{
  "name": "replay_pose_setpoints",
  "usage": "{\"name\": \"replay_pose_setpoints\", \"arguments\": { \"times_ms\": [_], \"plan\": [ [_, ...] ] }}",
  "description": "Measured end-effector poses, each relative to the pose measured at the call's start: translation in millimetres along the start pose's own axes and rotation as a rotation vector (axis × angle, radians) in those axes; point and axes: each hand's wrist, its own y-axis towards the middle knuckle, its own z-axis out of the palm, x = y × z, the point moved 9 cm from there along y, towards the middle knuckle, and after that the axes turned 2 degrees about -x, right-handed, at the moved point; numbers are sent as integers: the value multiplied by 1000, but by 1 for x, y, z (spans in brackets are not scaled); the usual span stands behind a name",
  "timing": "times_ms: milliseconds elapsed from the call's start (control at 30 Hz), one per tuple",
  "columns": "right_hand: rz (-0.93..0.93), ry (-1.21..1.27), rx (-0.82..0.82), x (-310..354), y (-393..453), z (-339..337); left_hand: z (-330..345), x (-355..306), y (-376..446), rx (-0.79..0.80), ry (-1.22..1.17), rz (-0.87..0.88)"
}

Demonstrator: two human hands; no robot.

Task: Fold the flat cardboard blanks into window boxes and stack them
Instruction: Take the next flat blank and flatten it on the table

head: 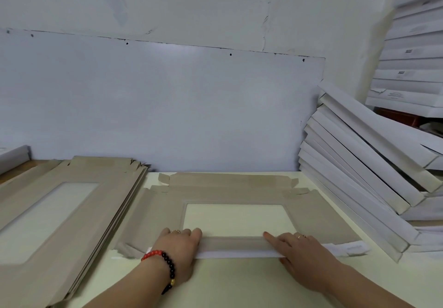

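Cardboard blank [311, 214] lies flat beneath both hands, its near flap [233, 247] folded over; left hand [178, 247] and right hand [303, 252] press it with straight fingers, gripping nothing. Thin, light and springy, I judge; best handled along the scored edges

The stack of flat blanks [72, 202] runs off the left and bottom edges. The left hand [178, 247] and right hand [302, 252] cover parts of the folded near flap [235, 247] (its corners hidden). Print on the far white boxes [407, 68] is too small to read; that pile is cut by the right edge.
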Motion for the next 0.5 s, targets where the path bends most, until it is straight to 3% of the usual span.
{"name": "replay_pose_setpoints", "arguments": {
  "times_ms": [167, 300, 367, 433, 500],
  "plan": [
    [128, 189, 107, -7, 5, -10, -9, -3, 0, 109, -103, -14],
    [104, 206, 123, 5, 2, -27, -16, -10, -9, 158, -232, -42],
    [18, 159, 85, 22, -1, -35, -20, -18, -17, 106, -170, -12],
    [-125, 16, -61, 44, -4, -44, -19, -32, -25, 73, -85, 40],
    [-129, 12, -113, 63, -8, -47, -13, -52, -31, 99, -48, 104]
  ]
}}
